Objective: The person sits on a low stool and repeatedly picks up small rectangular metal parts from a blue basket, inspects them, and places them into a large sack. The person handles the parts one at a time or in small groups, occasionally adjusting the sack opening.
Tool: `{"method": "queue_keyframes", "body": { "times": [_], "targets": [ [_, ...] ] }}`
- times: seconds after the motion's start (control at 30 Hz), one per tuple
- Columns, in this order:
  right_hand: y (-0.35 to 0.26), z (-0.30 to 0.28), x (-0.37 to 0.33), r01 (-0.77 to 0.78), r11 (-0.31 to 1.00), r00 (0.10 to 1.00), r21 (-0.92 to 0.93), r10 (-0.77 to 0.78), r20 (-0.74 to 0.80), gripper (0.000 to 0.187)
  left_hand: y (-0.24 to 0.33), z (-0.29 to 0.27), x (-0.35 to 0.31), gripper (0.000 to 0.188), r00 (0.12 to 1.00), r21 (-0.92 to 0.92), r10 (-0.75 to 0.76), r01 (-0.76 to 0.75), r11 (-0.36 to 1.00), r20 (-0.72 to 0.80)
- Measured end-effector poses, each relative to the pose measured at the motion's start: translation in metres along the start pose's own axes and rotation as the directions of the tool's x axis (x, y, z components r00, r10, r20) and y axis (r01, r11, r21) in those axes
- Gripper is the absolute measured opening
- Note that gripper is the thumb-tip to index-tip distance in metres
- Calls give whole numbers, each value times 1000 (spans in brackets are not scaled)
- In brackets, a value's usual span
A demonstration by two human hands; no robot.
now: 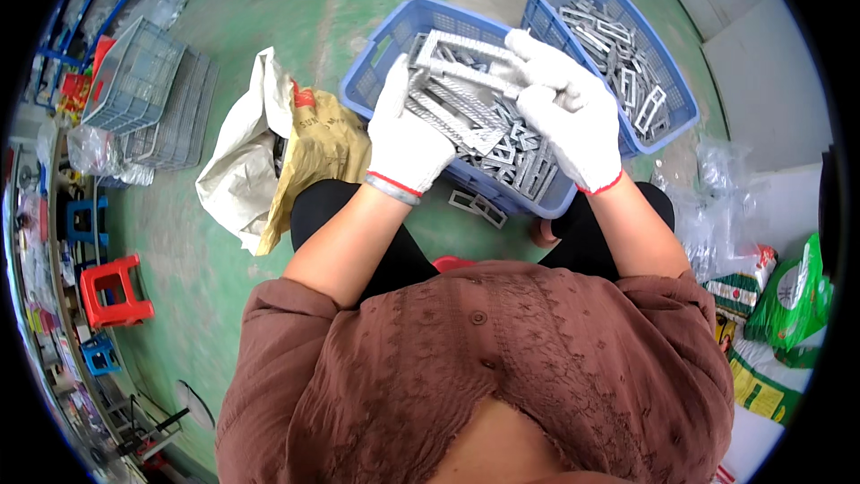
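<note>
Both my hands wear white knit gloves with red-edged cuffs, over a blue plastic basket [391,38] of grey metal pieces. My left hand [408,134] is closed on a bunch of slim rectangular metal frames [461,112], which slants down toward the heap. My right hand [571,106] pinches the right end of another rectangular metal frame [466,47], whose left end lies near my left fingertips. Whether the left fingers also touch this frame is hard to see. Small grey metal parts [528,161] are heaped in the basket below.
At the right stands a second blue basket [676,81] of similar metal parts. A yellow sack [327,148] and a white sack [235,170] lie left. Loose frames [477,208] rest on the floor near my legs. Farther left are grey crates [143,72] and a red stool [116,291].
</note>
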State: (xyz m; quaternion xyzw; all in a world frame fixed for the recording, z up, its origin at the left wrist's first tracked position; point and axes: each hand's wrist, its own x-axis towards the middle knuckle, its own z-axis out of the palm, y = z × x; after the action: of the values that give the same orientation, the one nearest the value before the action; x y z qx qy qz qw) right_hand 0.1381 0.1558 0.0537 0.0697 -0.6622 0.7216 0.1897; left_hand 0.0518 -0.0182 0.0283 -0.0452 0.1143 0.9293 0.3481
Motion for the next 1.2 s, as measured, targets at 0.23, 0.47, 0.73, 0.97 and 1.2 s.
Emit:
{"method": "queue_keyframes", "body": {
  "times": [0.23, 0.47, 0.73, 0.97, 1.2],
  "targets": [
    [0, 33, -5, 476, 569, 874, -670, -222, 432, 38, 7, -13, 5, 28, 996, 41, -47, 44, 998, 78],
    [-19, 17, -3, 341, 679, 937, -650, -186, 297, 61, 57, 8, -11, 24, 990, 98, 110, -119, 988, 93],
    [1, -29, -1, 25, 653, 997, -757, 36, 64, 35, 232, 20, -56, 41, 792, 789, 608, -409, 458, 58],
    [16, -38, -1, -53, 728, 992, -684, 114, 44, 32, 275, -74, -68, 42, 838, 954, 505, 60, 294, -208],
    [34, -49, 4, -45, 686, 985, -726, 150, 80, 32, 305, -139, -56, 67, 971, 995, 225, 69, 69, -83]
  ]
}}
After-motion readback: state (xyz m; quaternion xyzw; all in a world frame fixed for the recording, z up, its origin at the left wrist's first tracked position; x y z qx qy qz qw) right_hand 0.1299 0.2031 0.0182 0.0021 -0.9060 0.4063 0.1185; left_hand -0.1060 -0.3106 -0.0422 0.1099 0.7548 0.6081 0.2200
